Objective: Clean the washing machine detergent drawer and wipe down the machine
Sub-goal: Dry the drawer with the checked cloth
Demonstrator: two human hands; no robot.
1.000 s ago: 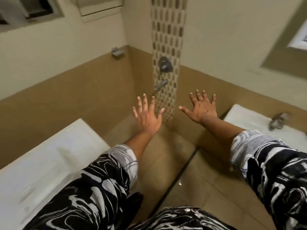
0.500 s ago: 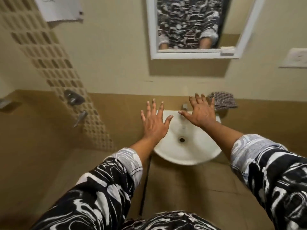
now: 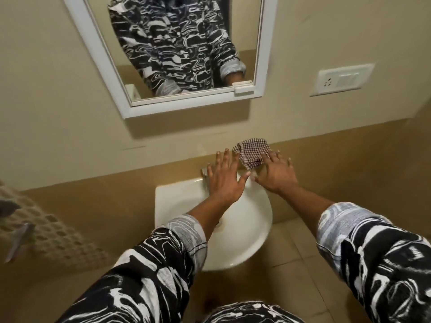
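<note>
Basin (image 3: 168,206) on wall, centre of view; floor (image 3: 291,271) below and before it. Mirror (image 3: 175,50) on wall above basin, shifted slightly left. Switch plate (image 3: 341,79) on wall right of mirror, apart from it. Cloth (image 3: 253,151) against wall behind basin's back right corner, below mirror. Left grip (image 3: 224,180) over basin's back rim. Right grip (image 3: 277,176) just right of it, fingers (image 3: 266,160) overlapping cloth's near edge. Tile strip (image 3: 53,231) on wall well left of basin. Wall fitting (image 3: 17,238) over strip at left edge of view.
</note>
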